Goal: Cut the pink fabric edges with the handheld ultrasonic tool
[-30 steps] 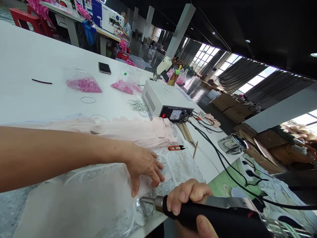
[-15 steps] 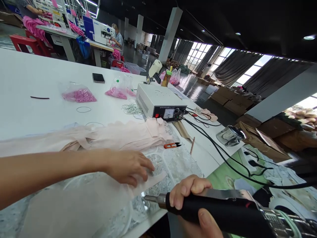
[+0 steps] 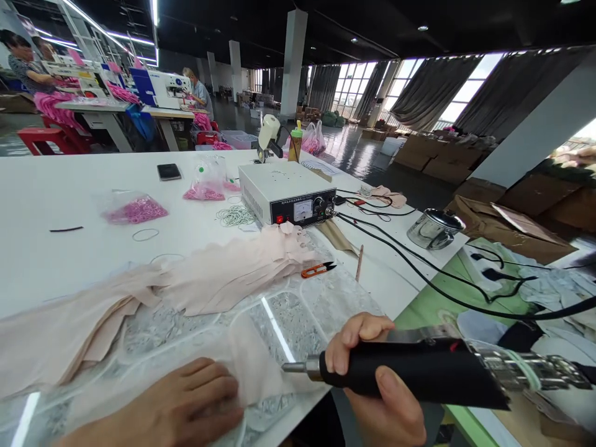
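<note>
My right hand [image 3: 372, 372] is wrapped round the handheld ultrasonic welding gun [image 3: 410, 366], a black grip with a metal tip pointing left. The tip is at the right part of a thin pale pink fabric piece [image 3: 256, 363]; whether it touches the cloth I cannot tell. At the front left, my left hand [image 3: 186, 403] lies on the near part of this fabric, its fingers close together and somewhat blurred. Beneath is a clear patterned table mat [image 3: 288, 310]. Behind the hands lies a stack of pale pink fabric strips [image 3: 233, 267], beside orange-handled thread snips [image 3: 318, 269].
A white power box [image 3: 284, 186] stands behind the fabric, with black cables [image 3: 400, 251] running right to the gun. A glass mug [image 3: 433, 230] is near the right edge. Bags of pink bits [image 3: 135, 208], a phone [image 3: 168, 172] and loose elastic bands [image 3: 235, 215] lie further back.
My left hand has moved left and nearer to me, down onto the fabric. The piece's right part is now turned up and rumpled near the tip. The view has tilted up.
</note>
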Available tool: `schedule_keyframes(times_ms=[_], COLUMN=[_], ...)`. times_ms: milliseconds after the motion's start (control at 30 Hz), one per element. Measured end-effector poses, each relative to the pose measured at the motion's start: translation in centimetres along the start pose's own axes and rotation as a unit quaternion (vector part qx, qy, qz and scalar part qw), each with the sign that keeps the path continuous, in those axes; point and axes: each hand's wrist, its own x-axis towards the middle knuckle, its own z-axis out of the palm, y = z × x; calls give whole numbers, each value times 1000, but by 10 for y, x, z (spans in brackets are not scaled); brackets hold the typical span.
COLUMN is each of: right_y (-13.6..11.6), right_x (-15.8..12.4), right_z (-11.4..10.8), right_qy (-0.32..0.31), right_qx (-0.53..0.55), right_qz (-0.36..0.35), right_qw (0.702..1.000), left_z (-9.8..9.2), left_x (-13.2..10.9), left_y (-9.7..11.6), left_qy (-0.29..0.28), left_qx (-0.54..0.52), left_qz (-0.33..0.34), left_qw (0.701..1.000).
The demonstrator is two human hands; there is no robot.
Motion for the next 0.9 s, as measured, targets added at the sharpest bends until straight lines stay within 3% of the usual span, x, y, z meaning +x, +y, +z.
schedule_keyframes(times_ms=[200,433,633,900], right_y=[9,16,25,33], right_x=[4,11,17,9], right_z=[-12,-16,-14,-17], right_qy=[68,111,128,108], right_qx=[31,49,61,88], right_qz=[6,15,-6,21], right_qw=[997,992,990,990], left_z=[11,-9,0,-11], left_x=[-17,-8,-4,18], left_y=[2,3,-7,-29], left_qy=[38,0,59,5], left_qx=[138,116,134,94], left_qz=[-52,-6,-95,18], left_qw=[988,993,985,995])
